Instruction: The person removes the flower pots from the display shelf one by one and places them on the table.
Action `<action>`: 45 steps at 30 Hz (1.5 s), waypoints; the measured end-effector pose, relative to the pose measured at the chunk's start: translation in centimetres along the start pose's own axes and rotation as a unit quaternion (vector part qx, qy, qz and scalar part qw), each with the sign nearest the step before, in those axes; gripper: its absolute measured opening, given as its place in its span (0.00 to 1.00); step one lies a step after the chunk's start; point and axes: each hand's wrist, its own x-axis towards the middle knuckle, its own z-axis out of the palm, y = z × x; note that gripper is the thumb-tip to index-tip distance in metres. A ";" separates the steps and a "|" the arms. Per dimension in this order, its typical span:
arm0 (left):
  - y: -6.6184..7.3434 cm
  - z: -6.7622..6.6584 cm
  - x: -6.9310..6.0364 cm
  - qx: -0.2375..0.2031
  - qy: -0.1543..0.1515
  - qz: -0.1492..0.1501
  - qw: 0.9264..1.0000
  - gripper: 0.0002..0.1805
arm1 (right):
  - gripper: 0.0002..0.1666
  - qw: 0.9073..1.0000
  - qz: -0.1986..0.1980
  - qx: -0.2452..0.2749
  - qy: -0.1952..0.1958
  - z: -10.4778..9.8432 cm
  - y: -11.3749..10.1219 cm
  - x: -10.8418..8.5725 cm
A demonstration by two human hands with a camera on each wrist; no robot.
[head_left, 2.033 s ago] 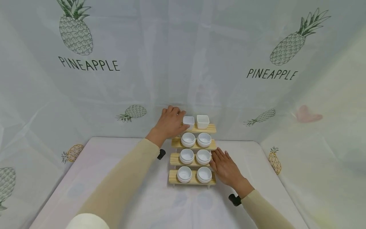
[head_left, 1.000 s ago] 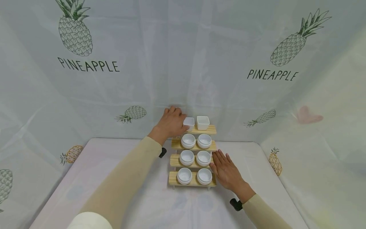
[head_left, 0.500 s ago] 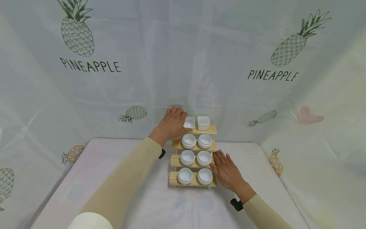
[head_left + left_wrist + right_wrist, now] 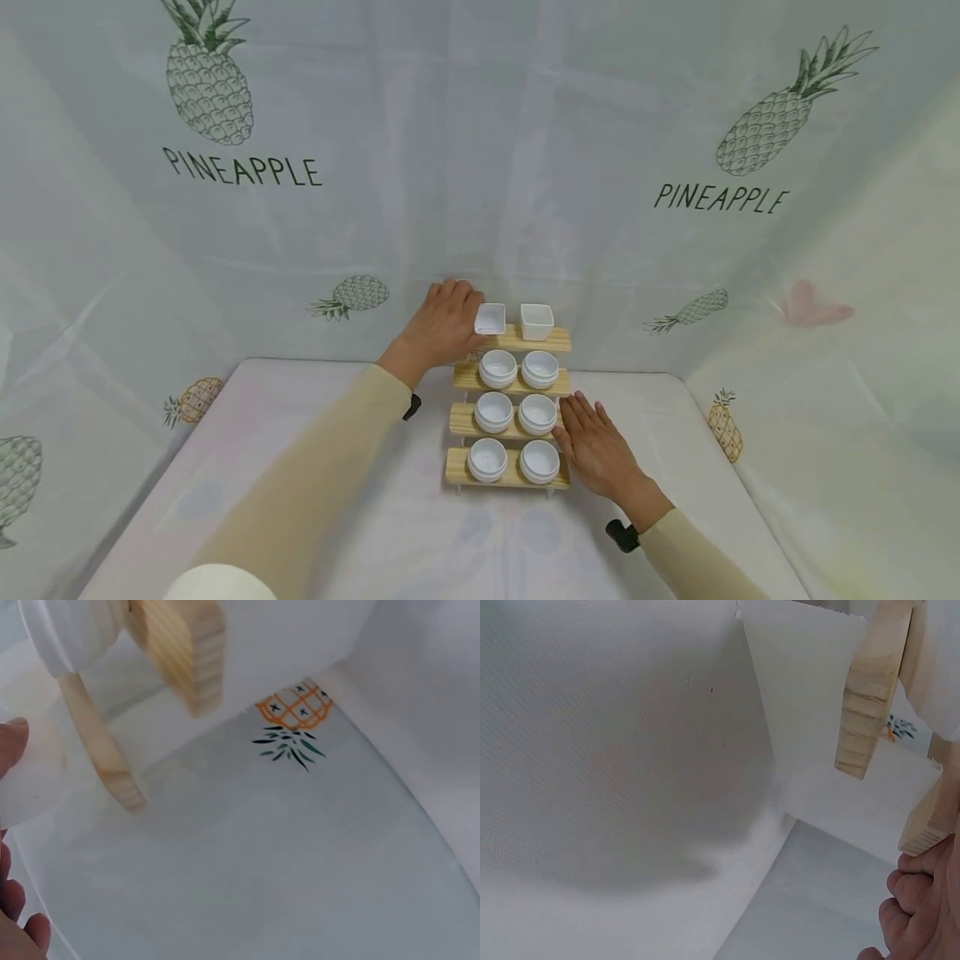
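Note:
A four-step wooden stand [image 4: 457, 467] carries round white bowls [image 4: 487, 460] in pairs on its three lower steps. A square white cup [image 4: 537, 322] stands on the right of the top step. At that step's left end the left hand [image 4: 441, 323] grips a second square cup [image 4: 491, 319], which is tilted. In the left wrist view the fingers [image 4: 13, 900] lie round the white cup [image 4: 30, 776], beside the wooden step ends. The right hand [image 4: 597, 446], fingers extended, rests against the stand's right side; in the right wrist view its fingers [image 4: 915, 900] are by a step end [image 4: 930, 821].
A pale cloth [image 4: 375, 533] covers the table. Behind it and at both sides hang pale sheets printed with pineapples [image 4: 208, 92]. Dark wrist devices [image 4: 622, 536] sit by both wrists. A white round shape [image 4: 221, 582] shows at the lower left edge.
The left hand has shifted slightly left with the left square cup, which has tilted and moved away from the right one. The right hand stays by the stand.

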 end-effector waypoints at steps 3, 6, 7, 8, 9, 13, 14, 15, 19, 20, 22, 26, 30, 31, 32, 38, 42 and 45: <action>-0.4 -0.3 -0.8 -0.009 0.013 0.006 1.000 0.34 | 0.38 1.000 0.001 0.001 0.001 0.0 0.0 0.0; -0.8 -0.7 -1.9 -0.012 0.016 0.009 1.000 0.35 | 0.38 1.000 0.002 0.002 0.003 0.1 0.1 -0.1; -0.9 -0.8 -2.3 -0.012 0.018 0.009 1.000 0.36 | 0.38 1.000 0.002 0.003 0.003 0.2 0.1 -0.1; -1.1 -0.9 -2.8 -0.012 0.018 0.009 1.000 0.37 | 0.38 1.000 0.003 0.003 0.003 0.2 0.1 -0.1; -1.2 -1.0 -3.3 -0.014 0.019 0.009 1.000 0.38 | 0.38 1.000 0.003 0.005 0.002 0.1 0.1 -0.1; -1.7 -1.3 -5.3 -0.027 0.018 0.008 0.999 0.38 | 0.38 1.000 0.005 0.007 0.000 0.1 0.2 -0.2; -1.9 -1.5 -5.8 -0.031 0.016 0.007 0.999 0.38 | 0.38 1.000 0.005 0.007 0.000 0.0 0.3 -0.2; -2.0 -1.5 -6.3 -0.035 0.016 0.006 0.999 0.38 | 0.38 1.000 0.005 0.007 0.000 0.0 0.3 -0.1; -2.5 -1.6 -8.5 -0.053 0.015 -0.005 0.998 0.36 | 0.38 1.000 0.004 0.004 0.000 0.0 0.5 -0.1; -2.6 -1.5 -9.0 -0.058 0.014 -0.008 0.998 0.35 | 0.38 1.000 0.004 0.003 0.000 -0.1 0.6 -0.1; -2.7 -1.2 -10.1 -0.071 0.011 -0.016 0.997 0.34 | 0.38 1.000 0.003 0.002 -0.001 -0.1 0.7 -0.1; -2.4 -0.3 -12.1 -0.093 -0.004 -0.031 0.995 0.34 | 0.38 1.000 0.001 -0.001 0.001 -0.4 0.8 -0.1; -1.9 1.2 -13.8 -0.102 -0.034 -0.043 0.993 0.35 | 0.37 1.000 -0.001 -0.002 0.000 -0.8 0.9 -0.1; -1.7 1.7 -14.2 -0.104 -0.044 -0.047 0.993 0.35 | 0.37 1.000 -0.001 -0.004 -0.001 -0.8 1.0 -0.1; -1.6 2.1 -14.6 -0.105 -0.053 -0.050 0.992 0.34 | 0.38 1.000 -0.001 -0.005 -0.003 -0.9 1.0 0.0; -0.8 4.4 -16.3 -0.116 -0.088 -0.062 0.987 0.32 | 0.38 1.000 -0.002 -0.005 -0.005 -0.8 1.0 0.3; -0.3 5.8 -17.1 -0.130 -0.110 -0.073 0.983 0.32 | 0.39 1.000 -0.001 -0.002 -0.007 -0.7 1.0 0.4; 0.0 6.9 -17.5 -0.137 -0.121 -0.081 0.980 0.32 | 0.39 1.000 0.000 -0.001 -0.010 -0.5 0.9 0.4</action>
